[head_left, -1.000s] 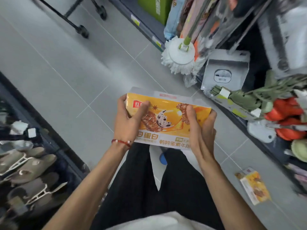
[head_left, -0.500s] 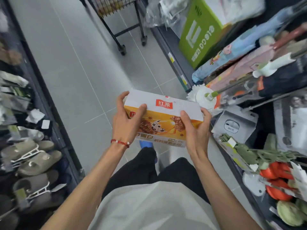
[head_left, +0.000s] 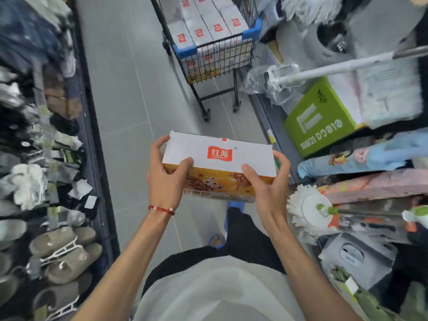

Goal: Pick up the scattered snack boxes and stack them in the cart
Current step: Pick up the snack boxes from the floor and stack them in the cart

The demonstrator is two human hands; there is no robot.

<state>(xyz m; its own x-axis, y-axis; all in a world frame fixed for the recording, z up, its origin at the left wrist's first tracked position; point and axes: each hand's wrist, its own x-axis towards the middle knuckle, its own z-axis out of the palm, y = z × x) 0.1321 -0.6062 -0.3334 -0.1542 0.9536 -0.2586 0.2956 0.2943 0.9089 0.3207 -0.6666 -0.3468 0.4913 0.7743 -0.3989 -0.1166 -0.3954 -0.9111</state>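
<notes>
I hold one snack box (head_left: pixel 220 158) in front of me at waist height, white on top with a red logo and orange on the near side. My left hand (head_left: pixel 165 179) grips its left end, thumb on the top edge. My right hand (head_left: pixel 266 186) grips its right end the same way. Ahead in the aisle stands a black wire cart (head_left: pixel 215 59) with blue corner guards. Several matching white-topped boxes (head_left: pixel 203 24) are stacked inside it, side by side.
A shelf of slippers (head_left: pixel 62 256) and socks lines the left. On the right are a green carton (head_left: pixel 322 121), a wrapped mop with its handle (head_left: pixel 335 68) jutting toward the aisle, and a white mop head (head_left: pixel 310 209). Grey tile floor (head_left: pixel 129 89) runs between me and the cart.
The view has lifted and moved forward along the aisle; the cart is now near and its stacked boxes show. The box has tilted so its white top faces up. Both hands keep their grip.
</notes>
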